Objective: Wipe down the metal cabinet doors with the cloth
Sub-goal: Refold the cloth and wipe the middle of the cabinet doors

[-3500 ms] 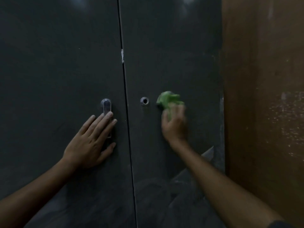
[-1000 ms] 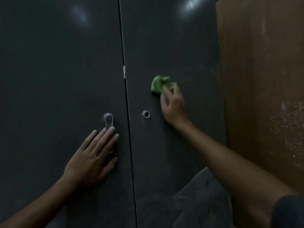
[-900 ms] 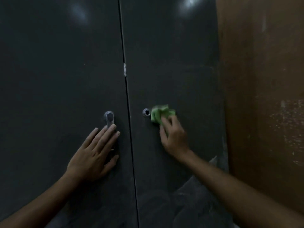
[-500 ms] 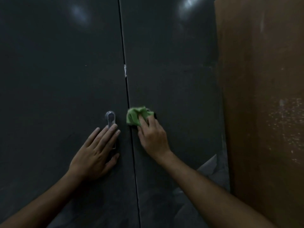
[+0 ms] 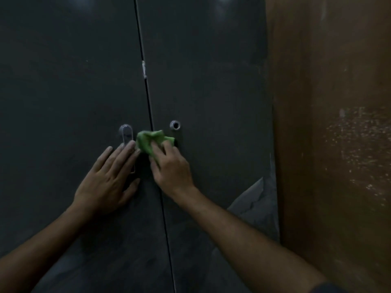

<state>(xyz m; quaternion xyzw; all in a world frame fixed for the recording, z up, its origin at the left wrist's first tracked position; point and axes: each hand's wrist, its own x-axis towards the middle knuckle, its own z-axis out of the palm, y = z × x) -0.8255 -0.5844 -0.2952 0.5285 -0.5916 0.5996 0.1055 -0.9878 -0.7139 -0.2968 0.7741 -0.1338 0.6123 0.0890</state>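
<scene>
While left hand (image 5: pixel 105 185) braces, right hand (image 5: pixel 170 166) presses cloth (image 5: pixel 148 141)

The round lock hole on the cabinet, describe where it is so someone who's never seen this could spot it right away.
Start at the dark seam between the two grey cabinet doors. On the right door, just above the green cloth under the right hand, sits a small silver ring: the lock hole. Unlike the long handle on the left door, it is round and flush.
</scene>
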